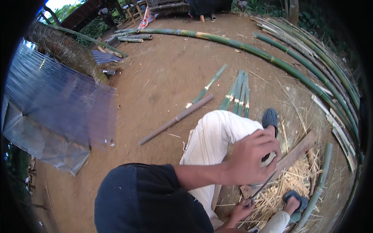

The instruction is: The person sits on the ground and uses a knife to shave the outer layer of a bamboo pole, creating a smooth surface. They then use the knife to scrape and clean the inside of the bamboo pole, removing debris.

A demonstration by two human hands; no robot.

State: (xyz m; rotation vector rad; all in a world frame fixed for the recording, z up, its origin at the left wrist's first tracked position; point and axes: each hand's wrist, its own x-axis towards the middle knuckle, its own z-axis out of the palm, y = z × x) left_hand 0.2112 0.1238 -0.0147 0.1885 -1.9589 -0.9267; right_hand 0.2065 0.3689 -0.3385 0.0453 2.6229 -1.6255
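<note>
My left hand is closed around a short hollow piece of bamboo, whose pale rim and dark opening show beside the fingers. Below it, my right hand grips a knife by its handle. The thin dark blade slants up to the right, along a wooden plank, and its far end passes out of sight near my left hand. Whether the blade touches the bamboo piece cannot be seen. Pale shavings and split slivers lie heaped around the plank, between my two feet in dark clogs.
Several split green bamboo strips lie beyond my knee, beside a brown pole. A green bamboo pole lies at right. Long bamboo poles curve across the far ground. Corrugated plastic sheeting lies left, near a tree trunk.
</note>
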